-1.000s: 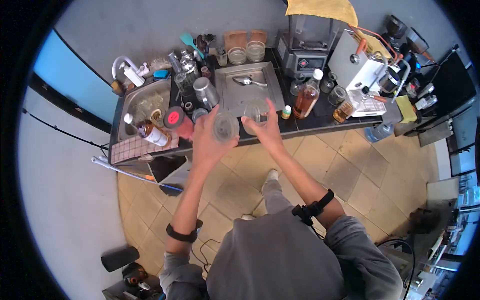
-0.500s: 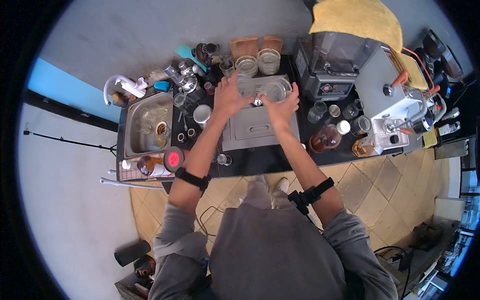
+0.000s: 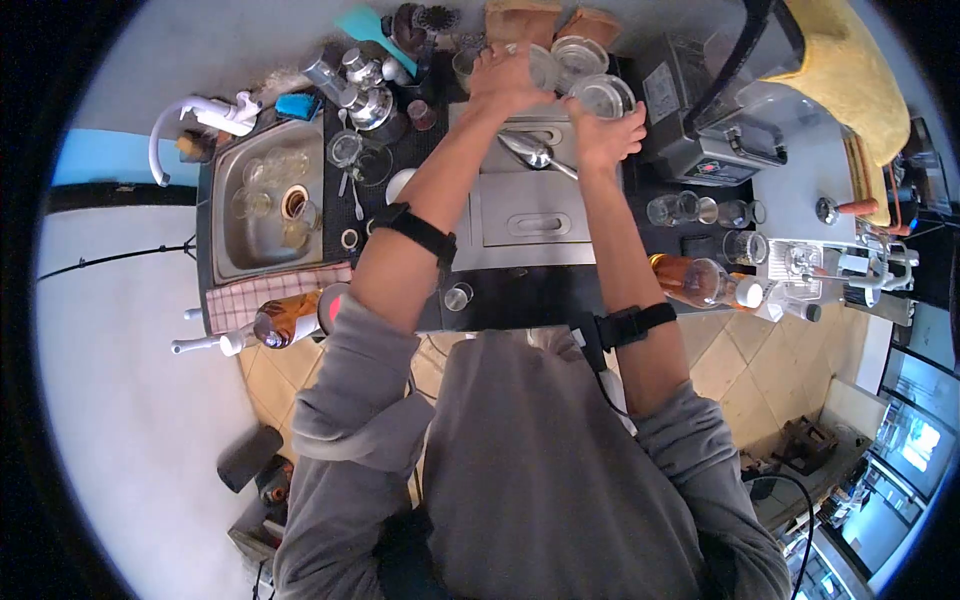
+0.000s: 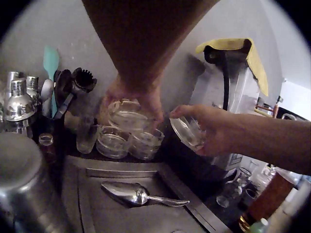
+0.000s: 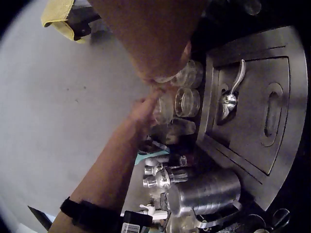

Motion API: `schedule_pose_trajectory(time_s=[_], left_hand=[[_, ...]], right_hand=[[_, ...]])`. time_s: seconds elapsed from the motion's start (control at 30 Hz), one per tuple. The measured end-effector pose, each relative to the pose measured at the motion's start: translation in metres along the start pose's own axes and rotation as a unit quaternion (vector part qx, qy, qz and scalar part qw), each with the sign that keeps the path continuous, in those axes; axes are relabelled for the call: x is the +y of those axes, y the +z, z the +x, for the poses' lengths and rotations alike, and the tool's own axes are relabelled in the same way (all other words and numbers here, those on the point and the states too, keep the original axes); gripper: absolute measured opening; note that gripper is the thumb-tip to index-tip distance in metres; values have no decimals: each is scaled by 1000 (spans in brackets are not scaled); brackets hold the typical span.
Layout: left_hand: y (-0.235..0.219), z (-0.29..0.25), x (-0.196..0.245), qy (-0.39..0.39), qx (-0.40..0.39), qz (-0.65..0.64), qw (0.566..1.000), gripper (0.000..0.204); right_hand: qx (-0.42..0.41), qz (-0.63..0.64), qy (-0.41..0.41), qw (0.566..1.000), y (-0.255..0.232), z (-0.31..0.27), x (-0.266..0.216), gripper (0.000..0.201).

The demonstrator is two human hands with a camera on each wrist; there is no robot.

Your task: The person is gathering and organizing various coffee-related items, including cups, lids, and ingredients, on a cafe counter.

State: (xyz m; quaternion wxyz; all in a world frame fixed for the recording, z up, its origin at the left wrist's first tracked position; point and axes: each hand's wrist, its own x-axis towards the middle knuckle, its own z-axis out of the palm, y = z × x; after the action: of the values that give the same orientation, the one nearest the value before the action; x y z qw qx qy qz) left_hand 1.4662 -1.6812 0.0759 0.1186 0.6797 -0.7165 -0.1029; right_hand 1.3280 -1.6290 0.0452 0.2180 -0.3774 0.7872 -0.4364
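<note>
My left hand grips a low, round clear glass dish by its side. In the left wrist view it hangs close over two short stacks of similar glass dishes at the back of the counter. My right hand holds another clear glass dish, thumb on its near side. That dish is tilted, just right of the stacks. Below the hands, a metal scoop lies on the recessed steel tray.
Left of the tray are metal shakers, a teal spatula and a steel sink with glassware. To the right stand a blender, several small glasses and an amber bottle. A small glass sits near the front edge.
Both hands have reached from near the counter's front edge, over the tray, to the glass dishes at the back, still carrying their dishes. The person has leaned forward over the counter.
</note>
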Motion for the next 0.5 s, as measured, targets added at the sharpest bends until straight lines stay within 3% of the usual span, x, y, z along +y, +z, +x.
schedule_pose_trajectory(time_s=[0.23,0.33,0.37,0.43,0.5], left_hand=[[-1,20,-12,29,-9,35,999,106],[-19,14,-9,89,-80,31,992,100],[-6,23,-16,94,-77,33,992,100],[19,34,-27,45,20,47,998,106],[19,35,-26,42,12,25,999,104]], right_hand=[[26,-50,-5,998,28,25,-3,124],[31,-39,-8,999,38,31,-6,120],[24,-30,-12,999,39,32,-7,118],[27,-30,-20,999,39,33,-13,117],[6,-25,-23,999,37,34,-16,118]])
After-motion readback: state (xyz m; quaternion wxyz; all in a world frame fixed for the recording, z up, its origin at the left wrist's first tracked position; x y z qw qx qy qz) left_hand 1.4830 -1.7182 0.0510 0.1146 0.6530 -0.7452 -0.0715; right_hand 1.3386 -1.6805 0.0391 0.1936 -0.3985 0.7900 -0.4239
